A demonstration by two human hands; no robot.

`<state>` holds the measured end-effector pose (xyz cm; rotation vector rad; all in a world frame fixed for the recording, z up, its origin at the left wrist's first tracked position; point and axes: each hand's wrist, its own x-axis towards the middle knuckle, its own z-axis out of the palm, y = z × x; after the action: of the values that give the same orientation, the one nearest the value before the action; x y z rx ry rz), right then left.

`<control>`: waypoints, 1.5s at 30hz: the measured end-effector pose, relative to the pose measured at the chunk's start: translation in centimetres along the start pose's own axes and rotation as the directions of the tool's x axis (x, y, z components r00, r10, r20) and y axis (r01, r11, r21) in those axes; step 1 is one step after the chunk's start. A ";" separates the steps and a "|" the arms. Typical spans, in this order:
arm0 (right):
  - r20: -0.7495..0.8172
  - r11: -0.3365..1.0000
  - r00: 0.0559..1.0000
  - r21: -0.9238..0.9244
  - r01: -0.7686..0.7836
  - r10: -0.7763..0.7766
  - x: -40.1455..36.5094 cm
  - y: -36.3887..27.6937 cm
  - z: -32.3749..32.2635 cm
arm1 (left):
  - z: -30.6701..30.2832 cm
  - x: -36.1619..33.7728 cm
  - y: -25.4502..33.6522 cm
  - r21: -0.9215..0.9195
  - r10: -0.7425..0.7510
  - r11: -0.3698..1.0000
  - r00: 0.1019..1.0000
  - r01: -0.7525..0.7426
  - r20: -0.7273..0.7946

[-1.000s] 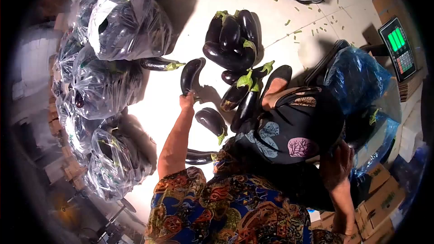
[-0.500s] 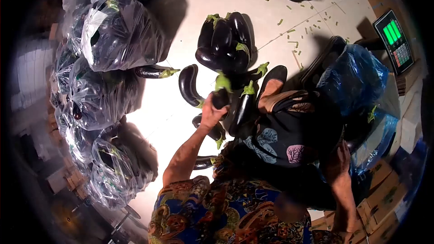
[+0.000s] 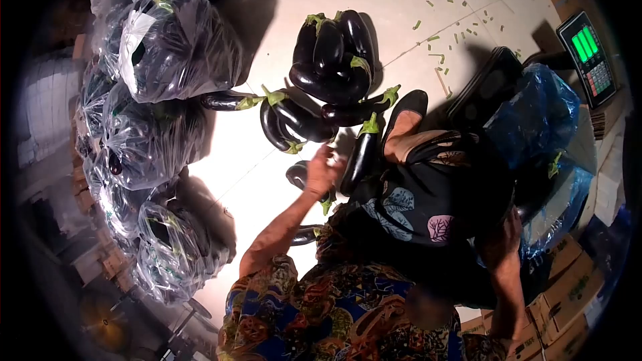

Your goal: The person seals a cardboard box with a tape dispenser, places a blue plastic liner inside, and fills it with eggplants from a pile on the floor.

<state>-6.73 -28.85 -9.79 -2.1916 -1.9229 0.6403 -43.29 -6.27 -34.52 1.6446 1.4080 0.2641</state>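
Observation:
My left hand [image 3: 324,170] is over the floor just below a dark eggplant [image 3: 297,122], with its fingers loosely spread and nothing held. That eggplant lies across a curved one [image 3: 271,130]. Another eggplant [image 3: 298,174] lies partly under my left hand, and an upright-lying one [image 3: 361,157] is to its right. Above is a pile of eggplants [image 3: 331,60], with one more [image 3: 358,112] at its lower edge. My right hand [image 3: 503,230] is at the right beside my dark trousers, near the blue plastic bag [image 3: 535,117]; its fingers are mostly hidden in shadow.
Clear bags of eggplants [image 3: 180,47] line the left side. A scale display [image 3: 586,47] glows green at the upper right. Cut stem pieces [image 3: 438,57] are scattered on the tiled floor. My shoe [image 3: 409,110] stands beside the eggplants, and cardboard boxes [image 3: 565,281] are at the lower right.
My left hand has let go of the eggplant, which now lies across the curved one with its stem pointing up-left. The hand has moved slightly down. My right hand has hardly moved.

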 end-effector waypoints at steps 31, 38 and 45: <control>-0.278 0.955 0.956 0.297 -0.012 0.098 5.9 -4.1 -4.3 | -8.8 1.1 -2.6 -0.908 -0.472 0.403 0.876 0.115 -0.099; -0.211 0.974 0.960 -0.170 0.151 -0.186 4.3 -6.5 -1.3 | -5.1 0.6 -7.8 -0.642 -0.534 0.698 0.828 0.318 -0.170; -0.010 0.877 0.947 0.374 0.302 -0.322 -0.1 -8.5 -5.7 | -5.5 2.6 -7.7 -0.022 0.058 0.997 0.937 -0.070 -0.344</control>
<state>-12.12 -26.65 -1.32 -1.6081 -1.9284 0.9213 -51.30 -1.90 -38.21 1.6737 1.5972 0.6358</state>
